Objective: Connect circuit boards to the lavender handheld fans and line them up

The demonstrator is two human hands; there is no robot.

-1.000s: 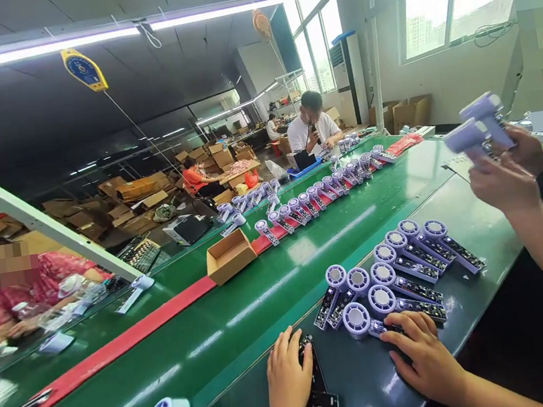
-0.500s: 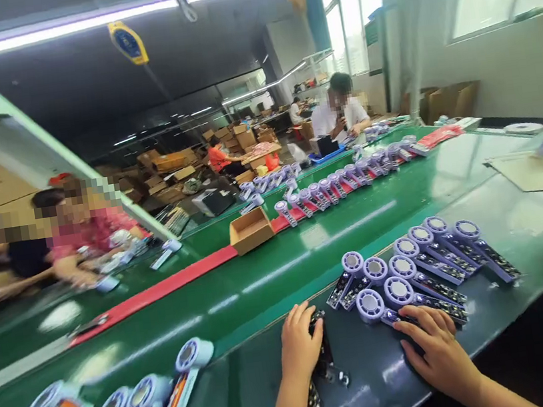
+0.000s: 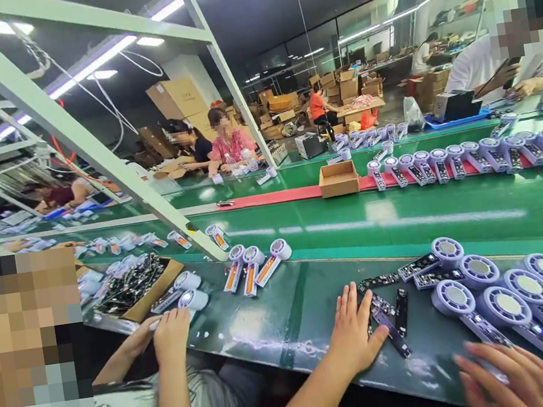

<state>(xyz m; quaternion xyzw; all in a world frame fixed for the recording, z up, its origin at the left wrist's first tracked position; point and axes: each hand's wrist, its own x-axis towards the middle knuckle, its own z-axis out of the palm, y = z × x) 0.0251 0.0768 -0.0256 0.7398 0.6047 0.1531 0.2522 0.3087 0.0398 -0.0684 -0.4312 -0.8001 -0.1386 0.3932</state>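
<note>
Several thin, flat circuit boards (image 3: 402, 312), dark and dotted with small shiny parts, lie in a loose heap on the bench (image 3: 314, 292). The left hand (image 3: 354, 326) rests over the left side of this heap, palm down, its fingers slightly spread and its thumb standing apart above one board. The right hand (image 3: 510, 375) is blurred at the lower border, with bent fingers, near the handles of the lilac fan units (image 3: 505, 306); whether it pinches something, I cannot tell. Each unit has a round slotted head with a pale disc, and a straight handle with bare electronics.

The bench is smooth and glossy, and its front edge passes under the left forearm. Plain surface extends leftward from this hand as far as three fans with orange strips (image 3: 249, 270). On the right, the lilac units crowd closely.

Behind runs a green belt (image 3: 405, 218) with a red strip (image 3: 271, 198) and an open cardboard box (image 3: 338, 181). At left, a co-worker's hands (image 3: 170, 329) hold a pale piece, beside a carton of wires (image 3: 155, 290). A slanted metal post (image 3: 161, 209) crosses before the belt.
</note>
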